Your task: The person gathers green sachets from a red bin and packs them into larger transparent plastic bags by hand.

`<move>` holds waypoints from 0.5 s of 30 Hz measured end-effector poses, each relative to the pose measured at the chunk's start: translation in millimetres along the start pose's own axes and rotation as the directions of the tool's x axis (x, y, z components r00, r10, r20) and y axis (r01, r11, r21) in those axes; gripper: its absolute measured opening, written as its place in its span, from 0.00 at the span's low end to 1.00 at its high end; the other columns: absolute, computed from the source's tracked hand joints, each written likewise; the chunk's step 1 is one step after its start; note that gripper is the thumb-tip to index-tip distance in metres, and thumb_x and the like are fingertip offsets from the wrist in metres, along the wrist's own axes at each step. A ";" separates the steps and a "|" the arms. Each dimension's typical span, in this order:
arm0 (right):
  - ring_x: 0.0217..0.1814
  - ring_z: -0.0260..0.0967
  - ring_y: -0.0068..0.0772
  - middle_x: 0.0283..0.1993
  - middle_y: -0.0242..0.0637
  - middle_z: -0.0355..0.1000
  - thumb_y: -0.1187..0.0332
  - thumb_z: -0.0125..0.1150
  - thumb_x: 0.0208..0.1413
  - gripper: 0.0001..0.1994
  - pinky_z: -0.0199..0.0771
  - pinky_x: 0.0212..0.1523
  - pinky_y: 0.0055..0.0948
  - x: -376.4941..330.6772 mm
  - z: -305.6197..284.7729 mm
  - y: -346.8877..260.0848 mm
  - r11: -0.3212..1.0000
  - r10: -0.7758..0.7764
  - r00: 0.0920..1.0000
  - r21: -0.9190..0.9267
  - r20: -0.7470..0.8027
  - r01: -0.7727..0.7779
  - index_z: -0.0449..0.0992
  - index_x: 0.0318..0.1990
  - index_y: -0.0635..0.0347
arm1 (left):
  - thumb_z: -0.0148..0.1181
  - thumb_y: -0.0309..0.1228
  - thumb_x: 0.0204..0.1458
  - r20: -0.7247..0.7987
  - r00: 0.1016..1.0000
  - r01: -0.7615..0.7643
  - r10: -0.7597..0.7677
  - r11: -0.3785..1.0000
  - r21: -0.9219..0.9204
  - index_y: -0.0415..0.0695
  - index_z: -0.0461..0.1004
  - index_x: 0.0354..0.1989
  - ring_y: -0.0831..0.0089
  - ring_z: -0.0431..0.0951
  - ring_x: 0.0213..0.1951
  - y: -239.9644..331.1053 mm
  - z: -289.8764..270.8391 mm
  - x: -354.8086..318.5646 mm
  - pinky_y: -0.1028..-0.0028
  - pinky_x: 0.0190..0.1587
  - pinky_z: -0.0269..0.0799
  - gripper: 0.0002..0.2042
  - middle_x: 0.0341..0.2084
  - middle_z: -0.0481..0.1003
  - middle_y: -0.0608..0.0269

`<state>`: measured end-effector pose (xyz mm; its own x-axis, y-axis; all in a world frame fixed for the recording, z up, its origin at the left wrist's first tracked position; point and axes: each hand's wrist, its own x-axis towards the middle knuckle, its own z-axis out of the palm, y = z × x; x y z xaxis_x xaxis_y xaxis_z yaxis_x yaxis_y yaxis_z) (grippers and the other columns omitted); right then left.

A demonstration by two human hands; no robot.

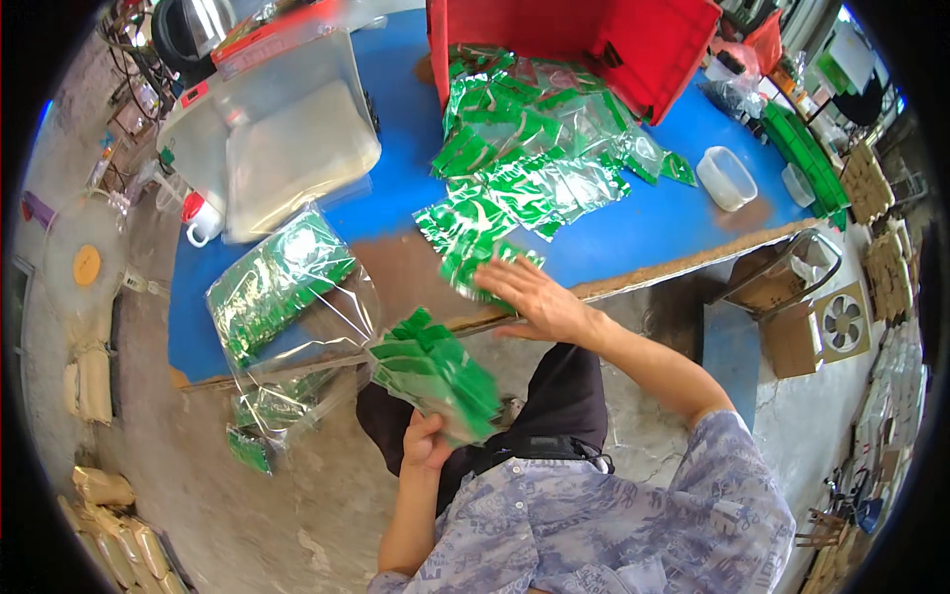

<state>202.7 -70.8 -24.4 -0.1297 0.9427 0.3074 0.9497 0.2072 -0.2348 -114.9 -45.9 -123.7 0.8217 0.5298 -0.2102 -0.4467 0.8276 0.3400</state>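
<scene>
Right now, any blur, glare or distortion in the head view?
Head view: blur, probably from motion, softens the green packets in the left hand; head view: bright glare streaks the clear bag; head view: fisheye distortion bends the front edge of the blue table, and the picture's corners go black.

Workshop: blue worktable (653, 223), heaped packets (529, 139)

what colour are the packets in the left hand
Mostly green, with paler parts; the packets show best in the head view.
</scene>
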 end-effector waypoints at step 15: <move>0.67 0.62 0.52 0.66 0.55 0.64 0.39 0.56 0.58 0.39 0.59 0.68 0.46 61.1 5.8 26.9 0.986 0.031 0.980 -0.157 -0.198 -0.063 0.64 0.66 0.63 | 0.70 0.28 0.47 -0.117 0.967 -0.204 0.225 0.964 0.171 0.42 0.65 0.64 0.60 0.72 0.58 -0.5 52.6 18.0 0.56 0.62 0.68 0.33 0.55 0.73 0.60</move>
<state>218.6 -6.1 -17.3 -0.0408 0.8783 0.4763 0.9889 0.1035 -0.1062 -81.3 -46.5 -79.5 0.6527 0.7204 -0.2345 -0.5374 0.6584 0.5271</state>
